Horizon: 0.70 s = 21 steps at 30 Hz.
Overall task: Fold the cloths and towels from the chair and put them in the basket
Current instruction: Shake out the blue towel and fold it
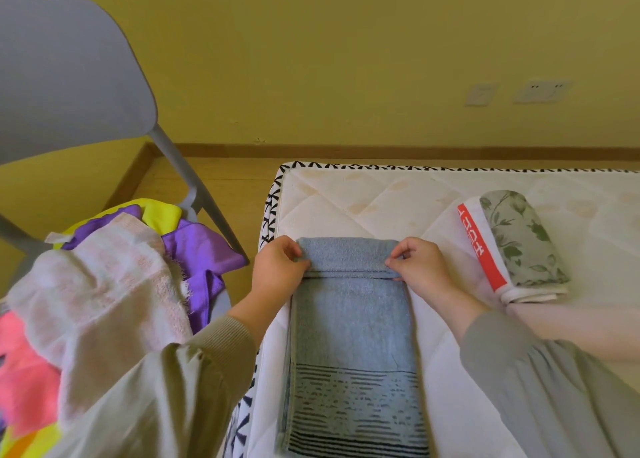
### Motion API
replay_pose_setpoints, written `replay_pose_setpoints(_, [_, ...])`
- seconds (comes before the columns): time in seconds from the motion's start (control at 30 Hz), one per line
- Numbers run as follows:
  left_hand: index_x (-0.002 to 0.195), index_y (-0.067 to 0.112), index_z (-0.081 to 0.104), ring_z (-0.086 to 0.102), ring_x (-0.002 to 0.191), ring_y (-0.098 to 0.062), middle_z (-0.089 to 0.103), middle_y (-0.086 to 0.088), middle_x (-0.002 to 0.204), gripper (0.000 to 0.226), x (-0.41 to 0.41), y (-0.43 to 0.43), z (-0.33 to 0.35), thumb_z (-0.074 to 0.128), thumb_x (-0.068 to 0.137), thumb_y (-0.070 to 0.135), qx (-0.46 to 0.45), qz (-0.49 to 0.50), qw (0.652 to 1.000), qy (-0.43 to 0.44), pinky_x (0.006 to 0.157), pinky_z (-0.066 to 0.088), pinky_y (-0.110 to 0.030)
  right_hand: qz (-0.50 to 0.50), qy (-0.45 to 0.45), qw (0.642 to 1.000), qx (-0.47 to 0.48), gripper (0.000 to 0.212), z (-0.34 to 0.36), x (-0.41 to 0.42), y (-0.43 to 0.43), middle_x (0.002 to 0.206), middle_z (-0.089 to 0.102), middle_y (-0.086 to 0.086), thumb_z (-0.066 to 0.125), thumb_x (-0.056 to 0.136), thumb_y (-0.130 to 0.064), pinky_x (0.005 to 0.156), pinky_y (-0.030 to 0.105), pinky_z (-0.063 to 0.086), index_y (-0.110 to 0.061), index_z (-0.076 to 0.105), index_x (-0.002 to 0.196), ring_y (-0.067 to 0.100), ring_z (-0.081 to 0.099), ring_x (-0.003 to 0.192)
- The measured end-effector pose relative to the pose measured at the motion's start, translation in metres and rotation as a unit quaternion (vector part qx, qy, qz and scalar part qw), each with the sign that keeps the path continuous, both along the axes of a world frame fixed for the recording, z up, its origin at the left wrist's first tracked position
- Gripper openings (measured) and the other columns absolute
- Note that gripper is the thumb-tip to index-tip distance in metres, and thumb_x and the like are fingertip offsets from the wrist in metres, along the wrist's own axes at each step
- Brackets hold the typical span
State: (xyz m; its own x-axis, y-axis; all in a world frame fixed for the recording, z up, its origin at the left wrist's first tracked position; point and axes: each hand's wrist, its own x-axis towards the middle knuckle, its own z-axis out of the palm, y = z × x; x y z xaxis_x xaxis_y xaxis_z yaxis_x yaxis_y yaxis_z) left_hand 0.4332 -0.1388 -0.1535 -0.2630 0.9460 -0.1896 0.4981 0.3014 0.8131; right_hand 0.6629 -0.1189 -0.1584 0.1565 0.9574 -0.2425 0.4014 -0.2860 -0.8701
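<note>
Nearest to me, two grey-green sleeves (180,388) are reaching forward from the bottom of my view. Between them a long blue-grey terry towel (349,336) is lying flat on a white quilted mattress (381,201) edged in black-and-white patterned trim, and the towel's dark striped band is sitting at the near end. Its far end is turned back over itself into a short flap.

The left hand (277,267) is pinching the left corner of that flap between thumb and curled fingers. The right hand (419,267) is pinching the right corner in the same way, so both hands are closed on the towel's folded edge and resting low against the mattress.

To the left, beside the mattress, loose laundry is heaping up. A pale pink frayed towel (104,284) is draping over the top, and a neon pink cloth (20,371) is showing under its near side. A purple cloth (197,250) and a bright yellow cloth (159,212) are lying behind it. The pile is hiding most of the seat of a grey plastic chair (69,77), whose curved back is rising above it.

Further right on the mattress, well apart from the hands, a folded grey floral cloth (519,236) is sitting on top of a folded white towel with a red printed band (479,250).

Beyond the mattress, a wooden skirting board (346,149) is running along a yellow wall (311,42) carrying two pale socket plates (540,90).
</note>
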Motion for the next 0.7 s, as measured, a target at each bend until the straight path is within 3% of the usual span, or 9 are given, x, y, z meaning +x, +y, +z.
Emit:
replay_pose_setpoints(0.07, [0.084, 0.018, 0.053, 0.052, 0.068, -0.013, 0.055, 0.004, 0.075, 0.022, -0.001, -0.001, -0.003, 0.073, 0.078, 0.013, 0.0, -0.013, 0.999, 0.05, 0.052, 0.037, -0.022, 0.002, -0.03, 0.999, 0.012, 0.028, -0.005, -0.001, 0.0, 0.067, 0.05, 0.003, 0.072, 0.074, 0.004, 0.064, 0.039, 0.053, -0.015, 0.052, 0.07, 0.018, 0.049, 0.062])
replay_pose_setpoints(0.13, [0.105, 0.021, 0.05, 0.054, 0.075, -0.014, 0.055, 0.004, 0.08, 0.035, -0.002, -0.001, -0.004, 0.074, 0.079, 0.016, -0.013, -0.017, 0.998, 0.058, 0.057, 0.04, -0.024, 0.016, -0.063, 0.997, 0.028, 0.03, -0.008, -0.003, 0.001, 0.08, 0.055, 0.005, 0.072, 0.074, 0.001, 0.072, 0.035, 0.046, -0.015, 0.051, 0.087, 0.022, 0.053, 0.073])
replay_pose_setpoints(0.2, [0.133, 0.025, 0.042, 0.055, 0.091, -0.017, 0.056, 0.002, 0.099, 0.062, -0.004, 0.003, -0.003, 0.074, 0.08, 0.017, -0.03, -0.032, 0.997, 0.058, 0.074, 0.045, -0.029, 0.049, -0.104, 0.993, 0.024, 0.049, -0.009, -0.003, 0.003, 0.102, 0.052, 0.005, 0.072, 0.076, -0.002, 0.083, 0.029, 0.043, -0.015, 0.048, 0.117, 0.021, 0.054, 0.09])
replay_pose_setpoints(0.27, [0.144, 0.024, 0.035, 0.053, 0.106, -0.019, 0.052, -0.002, 0.117, 0.072, -0.005, 0.006, -0.001, 0.072, 0.082, 0.016, -0.044, -0.074, 0.994, 0.072, 0.088, 0.042, -0.03, 0.086, -0.149, 0.985, 0.003, 0.058, -0.009, -0.002, 0.006, 0.119, 0.041, 0.007, 0.071, 0.079, -0.006, 0.097, 0.028, 0.038, -0.012, 0.045, 0.131, 0.022, 0.051, 0.106])
replay_pose_setpoints(0.4, [0.129, 0.017, 0.051, 0.052, 0.109, -0.023, 0.053, -0.005, 0.12, 0.051, -0.006, 0.013, 0.006, 0.071, 0.081, 0.01, -0.057, -0.134, 0.986, 0.086, 0.086, 0.04, -0.026, 0.123, -0.186, 0.974, -0.04, 0.043, -0.003, -0.002, 0.012, 0.123, 0.04, 0.012, 0.07, 0.08, -0.008, 0.101, 0.029, 0.038, -0.007, 0.052, 0.119, 0.026, 0.048, 0.113])
replay_pose_setpoints(0.53, [0.107, 0.015, 0.057, 0.055, 0.089, -0.019, 0.057, 0.001, 0.093, 0.035, -0.01, 0.014, 0.021, 0.071, 0.076, 0.006, -0.025, -0.142, 0.981, 0.127, 0.07, 0.042, -0.027, 0.133, -0.169, 0.977, -0.011, 0.033, 0.012, 0.0, 0.011, 0.097, 0.056, 0.003, 0.074, 0.073, -0.002, 0.074, 0.027, 0.042, -0.014, 0.053, 0.095, 0.022, 0.056, 0.094])
replay_pose_setpoints(0.7, [0.097, 0.018, 0.057, 0.052, 0.085, -0.02, 0.055, -0.002, 0.094, 0.025, -0.012, -0.01, 0.023, 0.061, 0.078, 0.002, 0.065, -0.164, 0.963, 0.206, 0.068, 0.043, -0.029, 0.173, -0.227, 0.956, 0.071, 0.03, 0.022, 0.006, -0.012, 0.084, 0.053, 0.0, 0.063, 0.071, -0.002, 0.059, 0.027, 0.038, -0.024, 0.046, 0.08, 0.018, 0.054, 0.075])
